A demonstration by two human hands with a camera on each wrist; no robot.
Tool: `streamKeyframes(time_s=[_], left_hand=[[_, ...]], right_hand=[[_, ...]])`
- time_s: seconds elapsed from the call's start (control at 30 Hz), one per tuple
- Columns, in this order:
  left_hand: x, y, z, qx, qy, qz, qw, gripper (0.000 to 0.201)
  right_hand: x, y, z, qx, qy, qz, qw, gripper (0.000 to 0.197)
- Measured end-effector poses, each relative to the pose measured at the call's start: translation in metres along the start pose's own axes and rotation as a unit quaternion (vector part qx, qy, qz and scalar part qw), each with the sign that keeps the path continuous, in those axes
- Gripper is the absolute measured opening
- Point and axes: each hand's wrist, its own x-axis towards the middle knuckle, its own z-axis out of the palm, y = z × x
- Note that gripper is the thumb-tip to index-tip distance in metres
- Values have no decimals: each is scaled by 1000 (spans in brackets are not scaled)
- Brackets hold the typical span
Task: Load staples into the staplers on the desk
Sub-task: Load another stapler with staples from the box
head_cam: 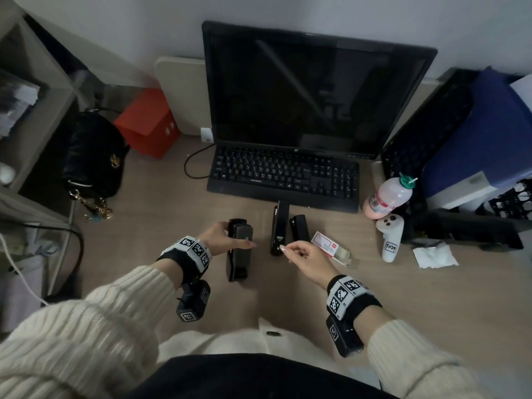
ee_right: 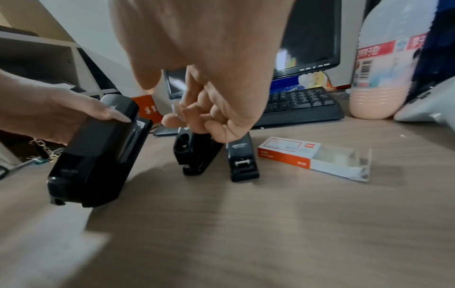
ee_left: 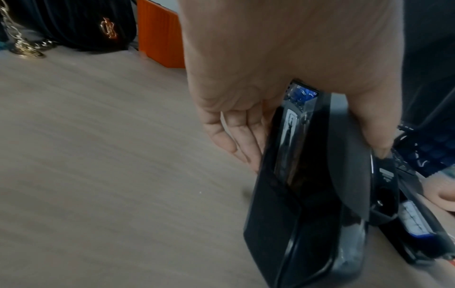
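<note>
Staple box at three o'clock lies slid open. My left hand grips a black stapler; my right hand pinches something tiny, I cannot tell what.

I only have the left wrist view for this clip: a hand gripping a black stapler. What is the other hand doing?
Observer: The right hand hovers over the middle stapler with thumb and forefinger pinched together. I cannot tell whether staples are between them.
Operator: How many staplers are out in all?
Observer: Three. The large stapler is in the left hand, then comes the middle one, and a small stapler sits just to its right.
Operator: Where is the staple supply?
Observer: The staple box lies flat on the desk, to the right of the small stapler, with its tray slid partly out.
</note>
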Motion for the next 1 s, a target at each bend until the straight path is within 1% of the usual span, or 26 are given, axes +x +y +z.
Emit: streamKeyframes(time_s=[0.03, 0.07, 0.1, 0.17, 0.23, 0.37, 0.4, 0.5, 0.57, 0.63, 0.7, 0.77, 0.83, 0.93, 1.0], left_hand=[[4, 3, 0, -4, -2, -2, 1000, 99], [8, 6, 0, -10, -4, -5, 1000, 102], [11, 9, 1, -18, -3, -9, 1000, 98], [17, 16, 4, -36, 7, -15, 999, 84], [19, 24, 9, -46, 15, -20, 999, 78], [17, 28, 18, -89, 53, -10, 995, 93], [17, 27, 19, -85, 62, -4, 994, 96], [16, 25, 18, 15, 53, 4, 998, 104], [13, 27, 17, 106, 46, 12, 993, 105], [10, 28, 16, 198, 61, 20, 978, 102], [9, 26, 15, 254, 85, 28, 963, 97], [8, 22, 14, 263, 89, 29, 960, 92], [7, 17, 12, 242, 74, 21, 967, 88], [6, 12, 11, 212, 57, 6, 976, 89], [5, 11, 11, 197, 48, 2, 979, 94]], right_hand=[[1, 2, -2, 0, 5, 2, 1000, 27], [3, 4, -4, -4, 9, 4, 1000, 27], [4, 5, -6, -11, 12, 10, 1000, 27], [4, 8, -11, -25, 15, 21, 999, 31], [4, 11, -15, -39, 14, 30, 999, 34], [12, 15, -16, -62, 8, 34, 997, 34], [13, 14, -16, -66, 4, 34, 997, 34], [18, 4, -12, -81, -6, 40, 996, 30], [25, 0, -8, -108, -3, 59, 992, 30], [33, 0, -3, -145, -4, 82, 986, 40], [38, -1, 1, -170, -16, 104, 980, 58], [41, -6, 6, -191, -25, 120, 974, 74], [46, -8, 11, -215, -33, 138, 966, 84], [54, -11, 22, -227, -48, 166, 958, 88], [58, -13, 26, -239, -49, 175, 954, 80]])
